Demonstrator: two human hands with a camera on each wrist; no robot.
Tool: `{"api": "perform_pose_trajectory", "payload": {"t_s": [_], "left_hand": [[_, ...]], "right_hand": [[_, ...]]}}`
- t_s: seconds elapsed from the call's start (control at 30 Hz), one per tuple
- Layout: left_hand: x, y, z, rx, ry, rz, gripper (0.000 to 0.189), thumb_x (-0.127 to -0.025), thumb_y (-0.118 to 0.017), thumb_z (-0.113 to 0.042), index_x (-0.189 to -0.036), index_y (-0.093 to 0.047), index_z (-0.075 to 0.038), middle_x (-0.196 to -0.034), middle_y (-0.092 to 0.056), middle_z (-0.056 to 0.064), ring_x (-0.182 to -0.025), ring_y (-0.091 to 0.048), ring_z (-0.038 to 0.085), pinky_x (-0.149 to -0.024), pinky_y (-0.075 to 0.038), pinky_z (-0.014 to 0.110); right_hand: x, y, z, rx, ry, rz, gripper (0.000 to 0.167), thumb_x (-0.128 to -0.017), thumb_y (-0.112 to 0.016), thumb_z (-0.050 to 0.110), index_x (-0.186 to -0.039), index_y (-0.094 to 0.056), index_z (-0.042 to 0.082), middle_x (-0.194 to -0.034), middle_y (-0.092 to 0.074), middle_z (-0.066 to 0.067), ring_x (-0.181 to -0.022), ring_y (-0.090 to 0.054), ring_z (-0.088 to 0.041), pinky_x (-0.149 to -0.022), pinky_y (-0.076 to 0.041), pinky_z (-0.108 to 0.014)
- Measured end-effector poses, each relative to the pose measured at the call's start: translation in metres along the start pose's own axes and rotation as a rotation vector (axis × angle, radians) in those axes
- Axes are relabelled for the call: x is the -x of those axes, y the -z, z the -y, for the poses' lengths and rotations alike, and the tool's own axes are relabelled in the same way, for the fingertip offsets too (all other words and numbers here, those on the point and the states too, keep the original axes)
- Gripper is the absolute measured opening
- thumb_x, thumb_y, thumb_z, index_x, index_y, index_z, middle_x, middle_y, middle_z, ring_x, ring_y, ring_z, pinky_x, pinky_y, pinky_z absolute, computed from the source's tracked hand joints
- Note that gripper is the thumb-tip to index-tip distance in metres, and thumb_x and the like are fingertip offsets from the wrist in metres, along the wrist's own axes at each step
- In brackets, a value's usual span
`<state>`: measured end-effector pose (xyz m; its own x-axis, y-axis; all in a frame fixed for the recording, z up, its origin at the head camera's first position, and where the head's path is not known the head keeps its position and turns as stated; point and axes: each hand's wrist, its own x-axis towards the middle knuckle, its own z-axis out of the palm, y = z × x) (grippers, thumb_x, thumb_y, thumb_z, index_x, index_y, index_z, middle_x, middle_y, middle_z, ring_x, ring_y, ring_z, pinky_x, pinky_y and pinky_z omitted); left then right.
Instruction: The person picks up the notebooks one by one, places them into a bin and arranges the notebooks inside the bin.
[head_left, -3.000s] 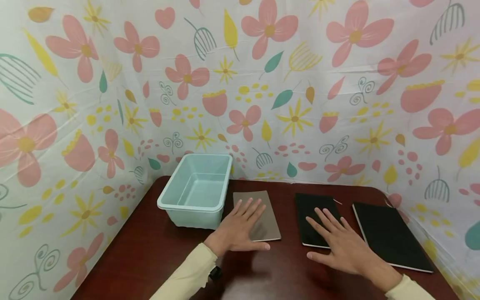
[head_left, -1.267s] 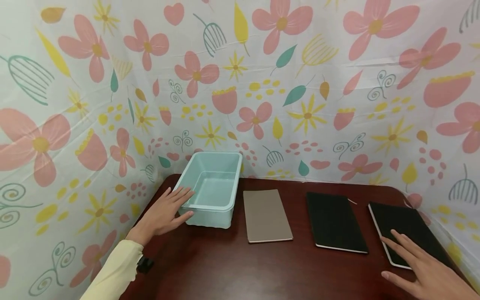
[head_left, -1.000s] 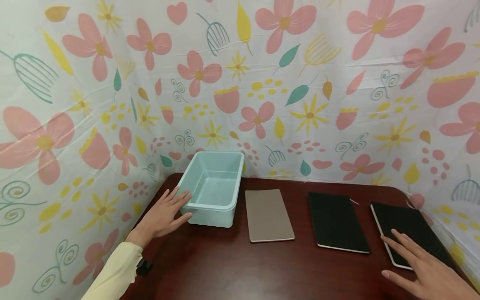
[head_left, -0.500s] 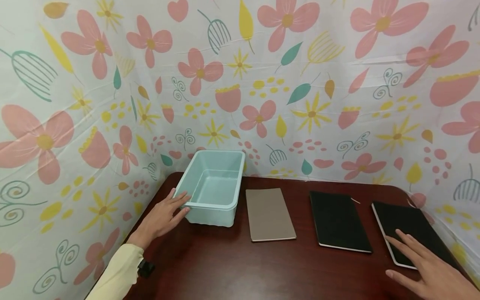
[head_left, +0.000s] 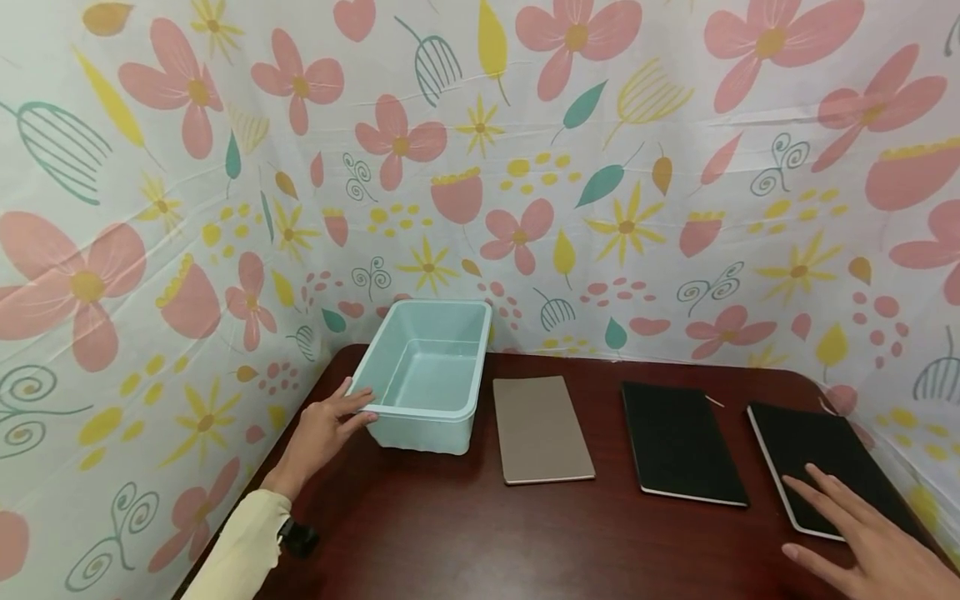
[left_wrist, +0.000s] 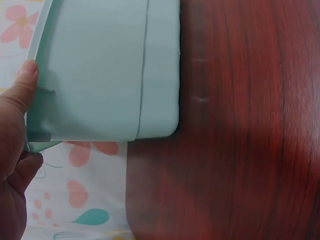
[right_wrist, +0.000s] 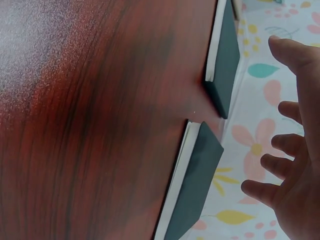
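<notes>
A pale blue-green plastic bin (head_left: pixel 423 429) stands at the table's left. My left hand (head_left: pixel 322 429) pinches the rim at its near left corner; the left wrist view shows the thumb (left_wrist: pixel 26 82) against the outer wall, with other fingers partly hidden behind the rim. Over the near part of the rightmost black notebook (head_left: pixel 813 450), my right hand (head_left: pixel 877 533) hovers with fingers spread, holding nothing. In the right wrist view a gap shows between its fingertips and the black notebook's cover (right_wrist: pixel 197 185). A second black notebook (head_left: pixel 678 442) and a taupe notebook (head_left: pixel 542 429) lie flat between the hands.
Dark red-brown wood makes up the table (head_left: pixel 480 533). Behind and to the left hangs a floral curtain (head_left: pixel 517 108), close against the table's edges. A short ribbon end (head_left: pixel 714 401) sticks out from the middle black notebook.
My left hand has moved left from above the taupe notebook to the bin's corner and closed on its rim. My right hand has moved right, from the middle black notebook to the rightmost one.
</notes>
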<state>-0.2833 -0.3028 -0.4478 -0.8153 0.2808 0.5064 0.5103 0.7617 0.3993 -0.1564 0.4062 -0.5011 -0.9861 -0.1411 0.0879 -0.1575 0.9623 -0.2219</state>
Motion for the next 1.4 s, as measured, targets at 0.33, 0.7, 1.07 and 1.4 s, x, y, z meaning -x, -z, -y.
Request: {"api": "perform_pose_trajectory", "payload": {"t_s": [0.33,0.7,1.07,1.4], "left_hand": [[0.000,-0.003,0.003,0.113,0.022,-0.081,0.041,-0.081,-0.085,-0.015,-0.121,-0.077,-0.009,-0.120,-0.074,0.010,-0.133,-0.055,0.039,-0.086,-0.060,0.041],[0.007,-0.001,0.007,0.273,0.091,-0.080,0.036,-0.084,-0.083,-0.014,-0.119,-0.078,-0.009,-0.122,-0.074,0.008,-0.139,-0.050,0.035,-0.091,-0.044,0.003],[0.009,-0.002,0.004,0.268,0.099,-0.088,0.034,-0.084,-0.083,-0.013,-0.118,-0.078,-0.009,-0.121,-0.074,0.010,-0.137,-0.051,0.039,-0.090,-0.044,0.003],[0.005,-0.002,0.005,0.284,0.120,-0.078,0.035,-0.084,-0.083,-0.014,-0.118,-0.078,-0.007,-0.120,-0.074,0.010,-0.139,-0.050,0.035,-0.088,-0.045,0.003]], "right_hand": [[0.000,0.008,-0.014,-0.068,-0.055,0.030,0.091,-0.096,-0.068,0.050,-0.155,-0.029,-0.008,-0.160,-0.002,-0.043,-0.121,-0.035,-0.071,-0.074,-0.041,-0.077],[-0.002,0.020,-0.029,-0.127,-0.076,0.011,0.085,-0.101,-0.064,0.044,-0.155,-0.027,-0.010,-0.158,-0.001,-0.045,-0.122,-0.029,-0.074,-0.079,-0.031,-0.082],[-0.002,0.014,-0.070,-0.147,-0.172,0.055,0.090,-0.104,-0.055,0.050,-0.153,-0.019,-0.017,-0.153,0.000,-0.050,-0.130,-0.011,-0.076,-0.088,-0.022,-0.082],[0.014,-0.006,-0.094,-0.176,-0.346,0.017,0.094,-0.105,-0.051,0.052,-0.149,-0.013,-0.023,-0.144,-0.013,-0.054,-0.123,-0.023,-0.075,-0.090,-0.031,-0.081]]}}
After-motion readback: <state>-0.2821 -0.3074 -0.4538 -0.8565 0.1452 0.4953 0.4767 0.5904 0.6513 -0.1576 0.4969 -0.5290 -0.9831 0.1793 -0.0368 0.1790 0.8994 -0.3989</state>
